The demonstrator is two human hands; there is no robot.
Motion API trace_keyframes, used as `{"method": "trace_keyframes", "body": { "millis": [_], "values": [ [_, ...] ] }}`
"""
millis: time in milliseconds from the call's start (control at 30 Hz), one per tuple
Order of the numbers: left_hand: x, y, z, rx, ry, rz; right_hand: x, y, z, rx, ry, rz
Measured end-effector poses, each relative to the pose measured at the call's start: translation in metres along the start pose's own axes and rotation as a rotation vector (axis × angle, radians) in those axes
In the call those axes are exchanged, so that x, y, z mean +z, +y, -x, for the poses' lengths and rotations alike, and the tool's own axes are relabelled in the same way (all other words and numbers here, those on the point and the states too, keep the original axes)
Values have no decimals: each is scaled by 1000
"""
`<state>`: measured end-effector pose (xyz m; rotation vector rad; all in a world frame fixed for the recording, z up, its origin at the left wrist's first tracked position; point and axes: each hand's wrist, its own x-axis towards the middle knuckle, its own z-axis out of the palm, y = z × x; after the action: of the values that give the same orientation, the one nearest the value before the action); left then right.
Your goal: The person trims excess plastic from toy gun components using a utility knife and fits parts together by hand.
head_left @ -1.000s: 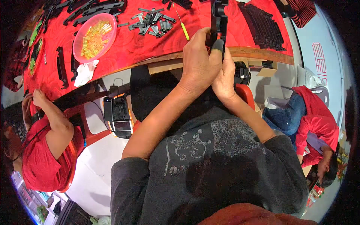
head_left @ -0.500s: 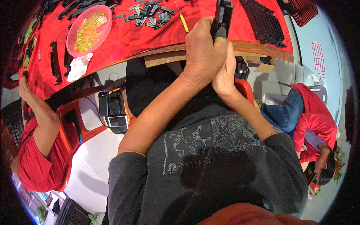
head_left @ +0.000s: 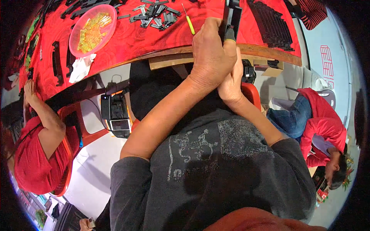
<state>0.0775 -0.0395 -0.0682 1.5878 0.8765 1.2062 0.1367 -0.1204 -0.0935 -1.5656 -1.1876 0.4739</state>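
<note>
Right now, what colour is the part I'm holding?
The held part is black, clearest in the head view.

Left hand (head_left: 212,54) grips a black part (head_left: 232,17) — right hand (head_left: 231,85) just beside.

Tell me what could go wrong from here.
The slim yellow-handled metal tool lies close to the left hand gripping a black plastic part and could get knocked. The round pink plastic basket of translucent yellow pieces sits near the edge of the red-covered wooden table, so a bump might spill some.

The held part (head_left: 234,18) is blk; the tablecloth (head_left: 154,41) red w/ swirl pattt.; basket (head_left: 110,27) pink, pcs (head_left: 91,36) inside yellow-orange; tool handle (head_left: 190,25) yellow.
</note>
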Motion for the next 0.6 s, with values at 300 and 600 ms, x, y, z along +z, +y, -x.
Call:
{"method": "trace_keyframes", "body": {
  "millis": [300,600],
  "values": [
    [-1,5,-1,-12,13,-3,0,5,-3,-43,44,-57],
    [-1,7,-1,-73,30,-63,7,-6,-2,3,111,-7]
  ]
}}
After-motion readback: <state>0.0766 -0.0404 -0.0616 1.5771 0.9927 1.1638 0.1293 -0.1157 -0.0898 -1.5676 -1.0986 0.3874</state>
